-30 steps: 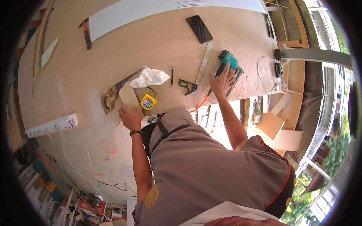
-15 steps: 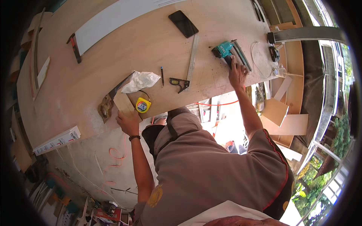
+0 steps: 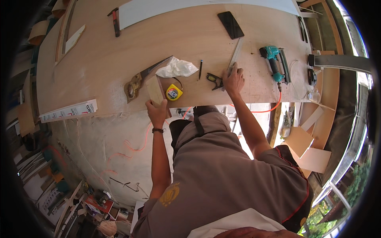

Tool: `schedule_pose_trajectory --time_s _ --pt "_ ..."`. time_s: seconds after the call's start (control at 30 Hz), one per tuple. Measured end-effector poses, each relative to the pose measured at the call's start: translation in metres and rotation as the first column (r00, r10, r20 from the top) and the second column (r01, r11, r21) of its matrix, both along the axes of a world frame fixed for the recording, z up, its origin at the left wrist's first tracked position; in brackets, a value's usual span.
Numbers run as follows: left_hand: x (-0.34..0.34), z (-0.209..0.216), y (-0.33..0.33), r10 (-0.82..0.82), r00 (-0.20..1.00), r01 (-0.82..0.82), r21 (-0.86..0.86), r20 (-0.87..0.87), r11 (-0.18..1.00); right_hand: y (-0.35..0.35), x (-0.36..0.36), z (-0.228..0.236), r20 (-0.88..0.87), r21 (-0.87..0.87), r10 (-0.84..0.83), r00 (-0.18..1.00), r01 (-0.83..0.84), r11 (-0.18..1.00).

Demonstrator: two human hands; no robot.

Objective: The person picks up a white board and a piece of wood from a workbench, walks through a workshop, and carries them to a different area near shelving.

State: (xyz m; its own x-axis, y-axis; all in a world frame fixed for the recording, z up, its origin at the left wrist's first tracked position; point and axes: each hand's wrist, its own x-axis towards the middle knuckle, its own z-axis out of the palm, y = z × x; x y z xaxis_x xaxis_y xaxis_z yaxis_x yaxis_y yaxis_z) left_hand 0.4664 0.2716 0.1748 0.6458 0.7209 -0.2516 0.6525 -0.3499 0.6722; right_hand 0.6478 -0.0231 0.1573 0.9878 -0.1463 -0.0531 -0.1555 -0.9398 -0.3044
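Observation:
My left hand (image 3: 157, 112) grips the near end of a small wooden board (image 3: 154, 89) at the table's front edge. Beside that board, on its right, sits a yellow tape measure (image 3: 174, 92). A handsaw (image 3: 135, 86) with a wooden handle lies to the left, its blade partly under a crumpled white plastic bag (image 3: 179, 68). My right hand (image 3: 234, 80) is closed on a combination square (image 3: 214, 80), over the place where its metal rule meets the dark head. Farther right, a teal nail gun (image 3: 274, 63) lies by itself, with an orange air hose attached.
A dark pencil (image 3: 201, 69) lies between the bag and the square. A black phone (image 3: 230, 25) rests at the rule's far end. A hammer (image 3: 115, 23) and a long white panel (image 3: 158, 11) are at the back. A clear cup (image 3: 314, 96) stands near the right edge.
My right hand has let go of the nail gun and moved left onto the combination square. My left hand still holds the small board. The whole view has shifted.

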Motion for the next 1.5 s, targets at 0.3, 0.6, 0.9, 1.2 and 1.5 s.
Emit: schedule_pose_trajectory --time_s 0.3,0.6,0.9,1.2,1.5 --pt "-0.048 0.031 -0.026 -0.035 0.943 0.143 -0.307 0.332 0.941 -0.12 -0.005 0.004 0.026 -0.289 -0.024 0.999 0.031 0.957" --pt "0.066 0.039 -0.115 -0.383 0.759 0.582 -0.288 0.526 0.76 0.024 -0.065 0.077 -0.343 0.918 0.354 0.87 0.23 0.324" --pt "0.042 0.032 -0.06 -0.489 0.868 0.417 0.408 0.087 0.812 -0.14 -0.002 -0.009 -0.142 0.647 -0.113 0.983 0.179 0.741" --pt "0.032 -0.011 -0.04 -0.453 0.886 0.426 0.213 0.097 0.879 -0.049 -0.009 -0.008 0.308 0.268 0.008 0.951 -0.095 0.959" --pt "0.029 0.016 -0.07 -0.568 0.805 0.565 0.068 0.172 0.822 0.074 -0.004 -0.004 0.044 0.232 0.305 0.951 -0.307 0.923"
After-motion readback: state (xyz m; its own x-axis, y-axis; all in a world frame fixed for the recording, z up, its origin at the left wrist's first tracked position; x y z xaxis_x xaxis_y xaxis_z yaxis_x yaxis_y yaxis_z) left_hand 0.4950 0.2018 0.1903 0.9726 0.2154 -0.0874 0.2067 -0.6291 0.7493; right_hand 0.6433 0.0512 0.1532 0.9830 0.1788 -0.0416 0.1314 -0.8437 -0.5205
